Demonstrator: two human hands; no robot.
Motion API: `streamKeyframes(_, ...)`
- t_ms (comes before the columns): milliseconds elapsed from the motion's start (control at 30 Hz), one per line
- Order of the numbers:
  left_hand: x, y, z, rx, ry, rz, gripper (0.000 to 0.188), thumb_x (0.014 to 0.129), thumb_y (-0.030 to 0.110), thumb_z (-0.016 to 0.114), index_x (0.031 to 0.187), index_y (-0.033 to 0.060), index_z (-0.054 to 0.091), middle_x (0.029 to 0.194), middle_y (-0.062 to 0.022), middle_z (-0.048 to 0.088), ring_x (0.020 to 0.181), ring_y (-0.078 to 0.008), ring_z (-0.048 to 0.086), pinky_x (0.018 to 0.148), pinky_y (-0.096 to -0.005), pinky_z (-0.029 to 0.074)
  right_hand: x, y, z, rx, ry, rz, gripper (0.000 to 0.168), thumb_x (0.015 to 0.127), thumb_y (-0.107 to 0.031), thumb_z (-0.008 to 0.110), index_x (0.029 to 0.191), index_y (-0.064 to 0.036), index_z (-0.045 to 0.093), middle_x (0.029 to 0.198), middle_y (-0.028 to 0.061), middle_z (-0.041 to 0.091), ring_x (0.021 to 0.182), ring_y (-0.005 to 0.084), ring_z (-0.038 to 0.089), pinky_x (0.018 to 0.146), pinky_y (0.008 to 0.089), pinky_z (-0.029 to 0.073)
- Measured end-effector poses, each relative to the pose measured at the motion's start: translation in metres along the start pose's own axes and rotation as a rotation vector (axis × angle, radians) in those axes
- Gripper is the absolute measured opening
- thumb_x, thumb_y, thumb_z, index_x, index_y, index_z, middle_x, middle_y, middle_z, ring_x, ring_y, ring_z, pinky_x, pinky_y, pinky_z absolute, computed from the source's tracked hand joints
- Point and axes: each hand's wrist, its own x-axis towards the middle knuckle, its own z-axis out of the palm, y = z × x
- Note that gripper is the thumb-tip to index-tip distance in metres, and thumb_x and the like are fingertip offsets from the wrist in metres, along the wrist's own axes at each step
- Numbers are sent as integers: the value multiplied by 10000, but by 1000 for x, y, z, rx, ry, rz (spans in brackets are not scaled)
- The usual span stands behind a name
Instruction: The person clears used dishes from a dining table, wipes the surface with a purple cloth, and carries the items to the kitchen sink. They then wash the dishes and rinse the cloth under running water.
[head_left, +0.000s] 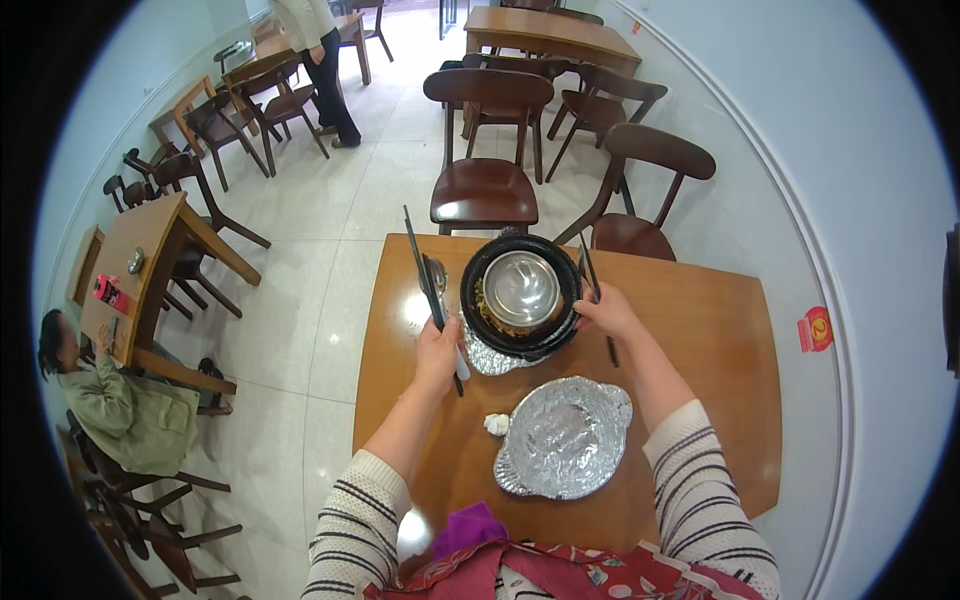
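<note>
My left hand (439, 349) grips dark chopsticks (417, 259) and a metal spoon (439, 276) at the left of a black pot (472, 300). My right hand (606, 309) is at the pot's right rim, with more dark chopsticks (589, 262) held in it; its fingertips are partly hidden. A shiny metal bowl (521, 291) sits inside the pot, with food remains around it. Beneath the pot shows a foil-covered holder (491, 360). Nearer me lies a second foil-covered holder (564, 439), beside a crumpled white tissue (496, 424).
The wooden table (697, 360) has a purple cloth (469, 529) at its near edge. Brown chairs (484, 191) stand beyond it. At left, a seated person (127, 412) is at another table (142, 225); a standing person (322, 75) is farther off. A wall runs along the right.
</note>
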Motion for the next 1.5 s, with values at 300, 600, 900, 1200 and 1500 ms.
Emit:
streamKeyframes(300, 15, -30, -1, -47, -85, -17, 163, 927, 228, 515, 871, 82, 561, 792, 42, 517, 735, -70, 455, 673, -246, 373, 50, -5, -9, 14, 89, 144, 376, 819, -330, 662, 938, 27, 651, 863, 70, 653, 698, 113, 591, 620, 262, 483)
streamKeyframes(600, -18, 17, 7, 95, -219, -46, 211, 934, 228, 501, 1025, 40, 529, 825, 19, 504, 763, -95, 445, 685, -273, 399, 36, -3, -13, 13, 202, 56, 422, 832, -352, 600, 1015, 27, 626, 889, 88, 644, 768, 156, 591, 694, 285, 467)
streamKeyframes(900, -150, 45, -9, 97, -446, 120, 247, 939, 194, 482, 1082, -7, 480, 951, -36, 501, 899, -124, 442, 859, -284, 383, -145, -51, -13, 211, 185, 31, 301, 867, -247, 566, 1018, 11, 598, 902, 43, 624, 799, 109, 568, 715, 256, 454)
streamKeyframes(1200, -226, -17, -63, 76, -472, -3, 230, 951, 237, 479, 1021, 25, 533, 843, 36, 505, 783, -66, 445, 704, -250, 408, -256, 13, 51, 110, 337, 177, 311, 862, -268, 593, 952, 29, 609, 823, 26, 613, 727, 100, 529, 661, 254, 441)
streamKeyframes(1500, -228, -33, -78, 55, -456, -27, 96, 944, 135, 473, 946, 43, 499, 809, 29, 465, 758, -85, 427, 702, -231, 379, -271, 30, 67, 270, 351, 125, 308, 870, -233, 596, 1036, 25, 599, 910, 41, 629, 795, 101, 560, 723, 247, 451)
